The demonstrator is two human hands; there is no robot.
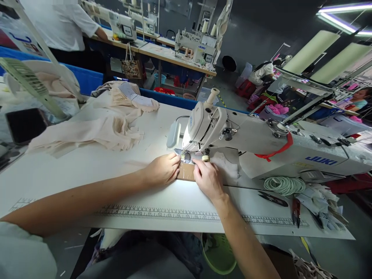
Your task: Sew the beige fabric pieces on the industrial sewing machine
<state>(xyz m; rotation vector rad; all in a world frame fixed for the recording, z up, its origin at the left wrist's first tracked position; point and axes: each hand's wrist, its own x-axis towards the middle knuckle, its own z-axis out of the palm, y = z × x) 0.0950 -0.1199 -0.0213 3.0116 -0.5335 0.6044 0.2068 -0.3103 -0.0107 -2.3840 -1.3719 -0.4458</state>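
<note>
1. At the far left of the long white worktable (87, 170), a dark flat device (26, 124) lay beside a heap of pale peach fabric (95, 131) that spread toward the middle, well apart from the work.
2. A printed black ruler scale (162, 214) ran along the table's near edge, just below both forearms.
3. The left hand (162, 169) rested on the table left of the needle, fingers curled nearly closed, fingertips pinching the left edge of a small pale fabric piece (186, 158) under the presser foot; how firm the pinch was could not be told.
4. That piece sat in the lamp's bright pool, just beyond a tan cardboard-coloured strip (186, 172) lying between the two hands.
5. The right hand (207, 179) lay flat just right of the needle, fingers stretched forward and close together, pressing the fabric down rather than gripping it.
6. Above them stood the head of the white industrial sewing machine (209, 126), its body reaching right to a blue brand mark.
7. By the look of it, the piece was being lined up at the needle; the stitch that follows would call for both hands to feed it evenly and keep fingertips off the needle.
8. Near the right, a coil of pale green elastic bands (285, 185), dark snips (273, 199) and fabric scraps (319, 201) lay untouched.
</note>
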